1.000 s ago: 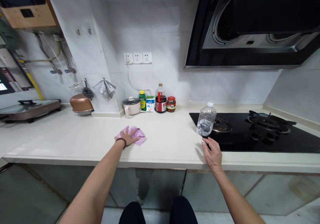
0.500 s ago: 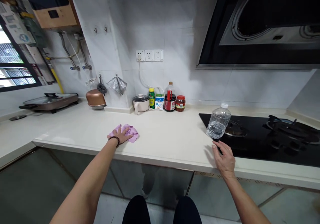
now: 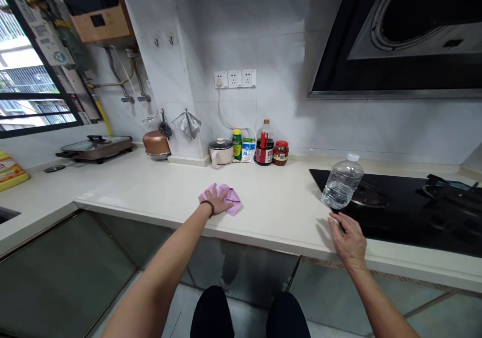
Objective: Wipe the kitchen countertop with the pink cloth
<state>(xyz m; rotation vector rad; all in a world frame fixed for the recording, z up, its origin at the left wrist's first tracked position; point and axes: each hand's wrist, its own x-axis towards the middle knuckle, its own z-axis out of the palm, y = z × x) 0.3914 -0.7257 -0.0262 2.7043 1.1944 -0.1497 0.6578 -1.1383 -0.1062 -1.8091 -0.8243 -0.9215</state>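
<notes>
My left hand (image 3: pixel 217 202) lies flat on a pink cloth (image 3: pixel 230 201) spread on the cream countertop (image 3: pixel 158 187), pressing it down with fingers apart. My right hand (image 3: pixel 348 234) rests palm down at the counter's front edge, beside the corner of the black gas hob (image 3: pixel 414 212). Just beyond its fingertips stands a clear plastic water bottle (image 3: pixel 342 183) with a white cap, on the hob's left edge; the hand is not touching it.
Against the back wall stand a small white pot (image 3: pixel 220 152), a green bottle (image 3: pixel 237 144), a dark sauce bottle (image 3: pixel 264 144) and a red-lidded jar (image 3: pixel 280 153). A copper pot (image 3: pixel 156 144) and an electric griddle (image 3: pixel 96 147) sit at the left. A range hood (image 3: pixel 406 36) hangs above the hob.
The view has swung left, showing the window and left counter. My left hand and the pink cloth have slid right along the counter. My right hand stays by the bottle.
</notes>
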